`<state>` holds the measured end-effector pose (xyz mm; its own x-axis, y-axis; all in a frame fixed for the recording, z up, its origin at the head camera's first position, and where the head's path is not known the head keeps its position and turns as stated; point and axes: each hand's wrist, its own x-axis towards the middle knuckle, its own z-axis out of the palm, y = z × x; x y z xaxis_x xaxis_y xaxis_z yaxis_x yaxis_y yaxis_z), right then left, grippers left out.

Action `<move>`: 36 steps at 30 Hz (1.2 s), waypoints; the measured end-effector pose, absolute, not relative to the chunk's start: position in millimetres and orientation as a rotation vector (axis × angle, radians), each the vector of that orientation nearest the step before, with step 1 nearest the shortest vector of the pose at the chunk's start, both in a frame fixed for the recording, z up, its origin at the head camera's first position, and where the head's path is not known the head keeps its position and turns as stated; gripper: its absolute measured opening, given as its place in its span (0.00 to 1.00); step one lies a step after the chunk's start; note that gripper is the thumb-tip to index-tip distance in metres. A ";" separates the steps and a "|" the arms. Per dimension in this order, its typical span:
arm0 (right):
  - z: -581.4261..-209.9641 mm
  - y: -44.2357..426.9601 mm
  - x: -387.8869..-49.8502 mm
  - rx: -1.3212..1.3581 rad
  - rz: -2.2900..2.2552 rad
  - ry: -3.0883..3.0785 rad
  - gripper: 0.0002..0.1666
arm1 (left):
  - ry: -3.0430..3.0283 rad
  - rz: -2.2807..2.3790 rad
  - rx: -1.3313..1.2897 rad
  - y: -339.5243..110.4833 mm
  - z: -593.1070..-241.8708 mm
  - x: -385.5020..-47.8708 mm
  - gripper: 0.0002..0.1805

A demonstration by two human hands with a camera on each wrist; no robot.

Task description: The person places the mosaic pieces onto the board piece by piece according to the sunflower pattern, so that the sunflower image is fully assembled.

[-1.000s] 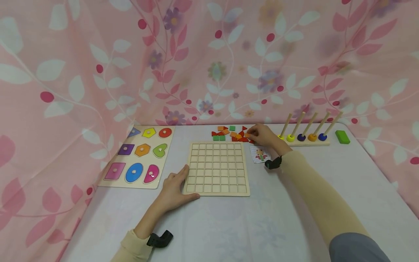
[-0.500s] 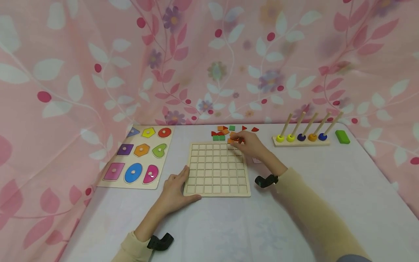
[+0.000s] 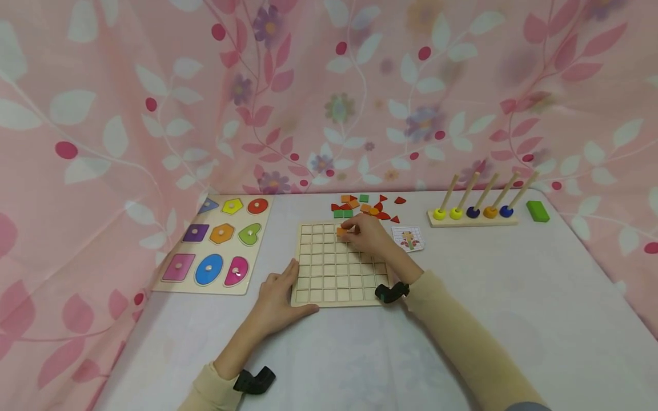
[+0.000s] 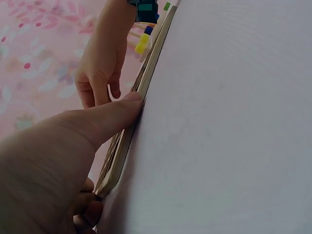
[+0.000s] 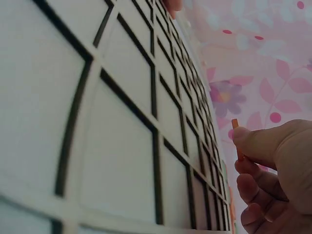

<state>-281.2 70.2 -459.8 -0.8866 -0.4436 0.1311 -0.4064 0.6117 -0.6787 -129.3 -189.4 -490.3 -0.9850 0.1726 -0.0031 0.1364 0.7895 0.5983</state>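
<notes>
Right hand [image 3: 371,236]: thin orange tile [image 3: 341,232] is pinched.
Left hand [image 3: 274,297]: spread against pale wooden gridded board [image 3: 329,284].
Tile: best lowered flat, edges squared.

A pink floral fabric backdrop [image 3: 303,120], printed with white leaves [image 3: 74,108], deep-pink berries [image 3: 67,150] and purple flowers [image 3: 267,25], hangs in gentle folds behind and along both sides of a white-topped table [image 3: 514,291], under soft light that casts faint shadows.

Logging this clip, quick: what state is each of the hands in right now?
Left hand: open, spread against the grid board.
Right hand: closed, pinching an orange tile.
</notes>
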 end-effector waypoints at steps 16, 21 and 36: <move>-490.9 69.0 -278.9 -0.669 -1.248 2.794 0.17 | 2.898 0.974 0.256 -190.5 -494.4 -131.7 0.66; -492.6 66.3 -279.0 -0.687 -1.275 2.813 0.15 | 2.903 0.963 0.250 -192.6 -495.3 -132.8 0.66; -457.1 87.6 -287.8 -0.668 -1.346 2.862 0.20 | 2.913 0.953 0.260 -190.6 -492.0 -135.1 0.66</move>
<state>-287.8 87.6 -457.1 -0.9107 -0.3274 0.2517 -0.4027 0.5685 -0.7174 -135.1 -190.6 -492.0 -0.9835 0.1805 -0.0096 0.1399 0.7939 0.5918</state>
